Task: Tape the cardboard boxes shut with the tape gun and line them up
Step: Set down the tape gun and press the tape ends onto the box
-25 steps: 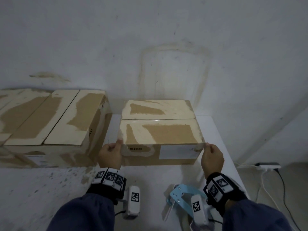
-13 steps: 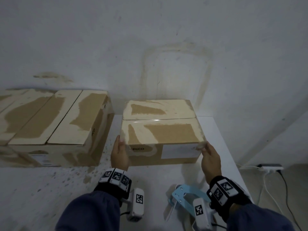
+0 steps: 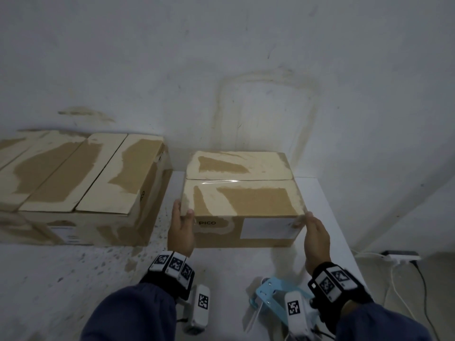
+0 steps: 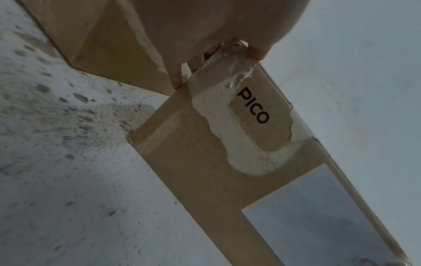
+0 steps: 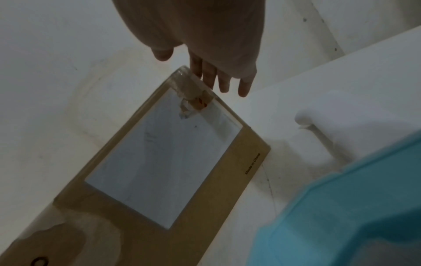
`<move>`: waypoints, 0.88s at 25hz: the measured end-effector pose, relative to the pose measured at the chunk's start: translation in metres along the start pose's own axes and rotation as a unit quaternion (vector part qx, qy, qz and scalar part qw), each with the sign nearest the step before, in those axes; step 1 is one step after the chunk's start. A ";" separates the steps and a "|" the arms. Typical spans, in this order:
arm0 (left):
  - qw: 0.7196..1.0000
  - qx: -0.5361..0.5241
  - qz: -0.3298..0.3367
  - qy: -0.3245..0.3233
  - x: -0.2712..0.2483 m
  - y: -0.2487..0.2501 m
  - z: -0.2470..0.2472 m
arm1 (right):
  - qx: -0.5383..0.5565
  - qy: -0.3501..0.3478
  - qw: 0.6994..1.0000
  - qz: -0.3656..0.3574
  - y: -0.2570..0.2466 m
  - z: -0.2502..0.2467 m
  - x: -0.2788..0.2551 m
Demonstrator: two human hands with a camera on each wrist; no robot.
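Flanking the box [image 3: 242, 207], left hand [image 3: 181, 230] gripping, right hand [image 3: 316, 236] flat

The head camera looked down from above; both wrist cameras looked up close along the box [image 3: 242, 200] front, which all shared.

A stained grey wall [image 3: 246, 70] was seen behind a white table [image 3: 330, 217]. On the floor [image 3: 438, 279] at right, a power strip [image 3: 400, 255] lay with trailing cables. Light was dim.
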State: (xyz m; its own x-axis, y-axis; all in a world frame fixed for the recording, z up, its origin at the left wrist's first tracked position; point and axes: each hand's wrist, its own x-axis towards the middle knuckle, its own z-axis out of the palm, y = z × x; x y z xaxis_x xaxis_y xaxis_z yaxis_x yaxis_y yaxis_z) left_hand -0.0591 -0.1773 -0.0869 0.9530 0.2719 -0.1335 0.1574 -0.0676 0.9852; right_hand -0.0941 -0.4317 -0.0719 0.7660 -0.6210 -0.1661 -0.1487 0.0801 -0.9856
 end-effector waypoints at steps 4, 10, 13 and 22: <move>0.999 0.010 -0.013 0.028 0.016 0.010 -0.011 | -0.027 0.009 1.000 0.003 0.000 -0.002 0.013; 0.998 0.028 -0.021 -0.047 0.026 0.018 -0.005 | -0.048 -0.049 0.998 -0.008 0.004 0.007 0.019; 0.996 0.077 -0.011 -0.050 0.033 0.021 -0.012 | -0.104 -0.043 0.993 -0.044 -0.003 0.002 0.024; 0.941 0.315 0.011 -0.121 0.069 0.034 -0.009 | -0.291 -0.075 0.953 -0.046 -0.032 0.011 0.044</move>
State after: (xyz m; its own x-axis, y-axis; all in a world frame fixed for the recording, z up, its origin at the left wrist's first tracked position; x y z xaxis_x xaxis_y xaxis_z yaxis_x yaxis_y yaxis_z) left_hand 0.0101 -0.1520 -0.0614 0.9770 0.0421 -0.2089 0.1860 -0.6466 0.7398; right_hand -0.0486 -0.4529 -0.0479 0.8669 -0.4828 -0.1244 -0.3639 -0.4421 -0.8198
